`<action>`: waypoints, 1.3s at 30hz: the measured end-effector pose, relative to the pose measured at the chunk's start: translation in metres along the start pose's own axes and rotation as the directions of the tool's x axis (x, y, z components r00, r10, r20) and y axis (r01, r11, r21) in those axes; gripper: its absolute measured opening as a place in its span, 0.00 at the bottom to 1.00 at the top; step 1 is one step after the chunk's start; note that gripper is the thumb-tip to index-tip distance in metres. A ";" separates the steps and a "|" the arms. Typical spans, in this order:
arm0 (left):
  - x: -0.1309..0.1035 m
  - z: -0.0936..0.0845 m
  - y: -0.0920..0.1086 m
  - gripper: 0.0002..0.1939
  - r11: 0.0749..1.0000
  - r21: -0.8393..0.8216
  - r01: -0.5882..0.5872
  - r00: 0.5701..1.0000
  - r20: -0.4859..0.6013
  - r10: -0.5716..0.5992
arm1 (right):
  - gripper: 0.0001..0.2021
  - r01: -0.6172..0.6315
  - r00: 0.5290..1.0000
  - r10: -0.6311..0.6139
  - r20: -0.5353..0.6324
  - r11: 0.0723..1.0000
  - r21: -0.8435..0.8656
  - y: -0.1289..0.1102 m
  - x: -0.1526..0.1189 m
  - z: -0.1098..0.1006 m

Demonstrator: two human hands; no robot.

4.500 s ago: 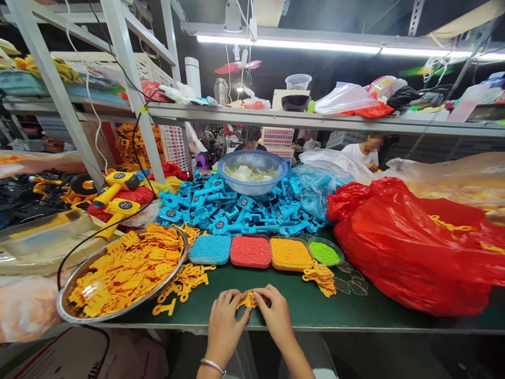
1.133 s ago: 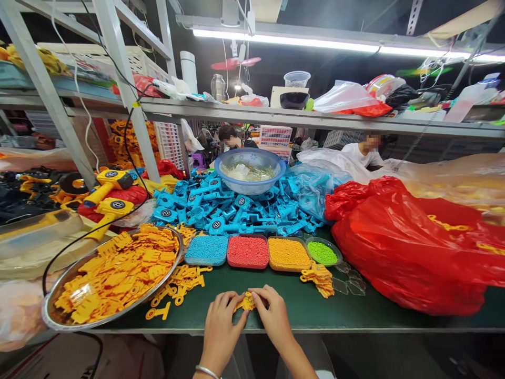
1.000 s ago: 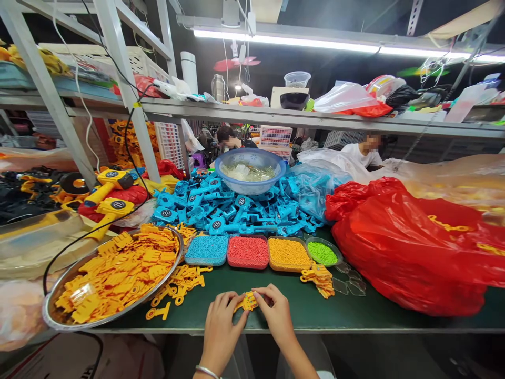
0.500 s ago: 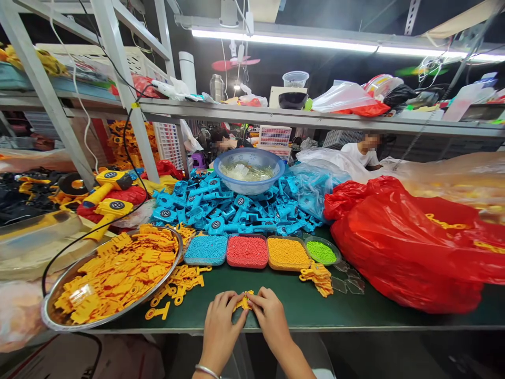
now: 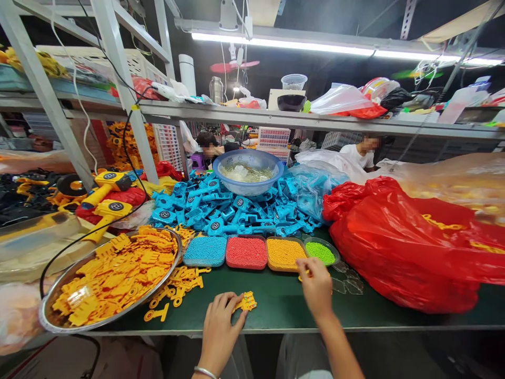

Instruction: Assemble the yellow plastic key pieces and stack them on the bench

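Observation:
My left hand (image 5: 221, 326) rests at the table's front edge, with thumb and fingers closed on a small yellow plastic piece (image 5: 248, 301). Tiny coloured bits show in the slots of this piece. My right hand (image 5: 319, 288) is over a small pile of yellow plastic pieces (image 5: 301, 277), mostly hidden behind it. Its fingers are bent together, and what is between them cannot be made out. Just beyond it stand a tray of yellow beads (image 5: 287, 253) and a dish of green beads (image 5: 320, 253). Trays of red beads (image 5: 246, 252) and blue beads (image 5: 205, 251) continue the row leftward.
A metal bowl (image 5: 176, 263) heaped with yellow pieces stands at left, loose pieces (image 5: 181, 287) beside it. Behind the trays lies a heap of blue plastic parts (image 5: 236, 213) bearing a blue basin (image 5: 248, 187). A red bag (image 5: 402, 247) fills the right side. Two people sit beyond.
My right hand has let go of the yellow piece and moved right and forward to the small pile. The left hand stays in place, holding the piece.

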State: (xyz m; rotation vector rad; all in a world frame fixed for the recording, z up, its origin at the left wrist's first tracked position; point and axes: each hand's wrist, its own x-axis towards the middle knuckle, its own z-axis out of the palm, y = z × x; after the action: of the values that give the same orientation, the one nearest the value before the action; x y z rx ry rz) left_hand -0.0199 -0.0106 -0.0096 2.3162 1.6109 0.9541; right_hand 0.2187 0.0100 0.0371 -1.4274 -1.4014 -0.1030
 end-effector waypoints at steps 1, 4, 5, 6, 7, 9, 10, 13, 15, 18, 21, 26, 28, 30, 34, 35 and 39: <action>0.000 0.000 0.000 0.11 1.000 0.001 -0.006 1.000 -0.005 0.006 | 0.19 0.012 1.000 -0.014 -0.028 0.995 -0.094 0.017 0.016 -0.009; 0.000 0.000 0.000 0.11 1.000 0.005 -0.013 1.000 -0.010 0.013 | 0.22 -0.031 0.998 0.046 0.034 0.932 -0.362 0.067 0.052 -0.035; 0.000 0.000 0.000 0.11 1.000 0.006 -0.014 1.000 -0.010 0.014 | 0.21 -0.023 0.996 0.055 0.076 0.927 -0.375 0.082 0.058 -0.043; 0.000 0.000 -0.001 0.11 1.000 0.008 -0.017 1.000 -0.011 0.017 | 0.21 -0.014 0.992 0.061 0.111 0.924 -0.383 0.094 0.060 -0.050; 0.000 0.001 -0.001 0.11 1.000 0.009 -0.021 1.000 -0.015 0.022 | 0.20 -0.007 0.988 0.067 0.141 0.923 -0.385 0.104 0.059 -0.056; 0.000 0.002 -0.002 0.11 0.999 0.014 -0.031 0.999 -0.024 0.031 | 0.20 -0.004 0.977 0.087 0.194 0.919 -0.393 0.117 0.048 -0.067; 0.000 0.002 -0.003 0.11 0.999 0.017 -0.032 0.999 -0.028 0.032 | 0.19 -0.003 0.968 0.106 0.227 0.911 -0.412 0.120 0.039 -0.071; 0.000 0.004 -0.004 0.11 0.999 0.026 -0.023 0.999 -0.027 0.023 | 0.19 0.020 0.943 0.158 0.292 0.851 -0.524 0.121 0.006 -0.075; -0.001 0.005 -0.004 0.11 0.999 0.028 -0.020 1.000 -0.023 0.020 | 0.20 0.041 0.942 0.170 0.290 0.800 -0.599 0.117 -0.015 -0.074; 0.000 0.004 -0.004 0.12 0.999 0.026 -0.025 0.999 -0.030 0.025 | 0.22 0.041 0.950 0.167 0.265 0.771 -0.635 0.109 -0.042 -0.072; 0.000 0.003 -0.002 0.12 1.000 0.016 -0.020 0.999 -0.029 0.021 | 0.27 -0.007 0.965 0.167 0.200 0.784 -0.621 0.101 -0.063 -0.073; 0.000 0.000 0.003 0.11 1.000 0.007 0.001 1.000 0.000 -0.001 | 0.33 -0.093 0.970 0.207 0.126 0.800 -0.592 0.088 -0.090 -0.079; 0.000 -0.002 0.005 0.11 1.000 0.012 0.009 1.000 0.009 -0.009 | 0.36 -0.092 0.973 0.196 0.122 0.813 -0.575 0.087 -0.098 -0.080; 0.000 -0.004 0.008 0.12 1.000 0.016 0.014 1.000 0.017 -0.014 | 0.37 -0.075 0.979 0.167 0.118 0.832 -0.550 0.089 -0.104 -0.083; -0.001 -0.006 0.011 0.12 0.999 0.011 0.030 0.999 0.032 -0.030 | 0.32 0.040 0.981 0.059 0.185 0.871 -0.491 0.096 -0.110 -0.086; -0.001 -0.006 0.011 0.12 0.999 0.009 0.035 0.999 0.036 -0.036 | 0.31 0.088 0.978 0.014 0.208 0.879 -0.469 0.096 -0.111 -0.087; -0.003 -0.006 0.012 0.12 0.999 0.000 0.045 0.998 0.040 -0.045 | 0.28 0.188 0.978 -0.130 0.163 0.889 -0.417 0.082 -0.114 -0.080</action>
State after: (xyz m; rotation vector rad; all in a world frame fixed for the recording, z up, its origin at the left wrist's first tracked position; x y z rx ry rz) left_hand -0.0150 -0.0190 -0.0002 2.2733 1.6388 0.8929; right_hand 0.2927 -0.0984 -0.0574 -1.6992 -1.6753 -0.4592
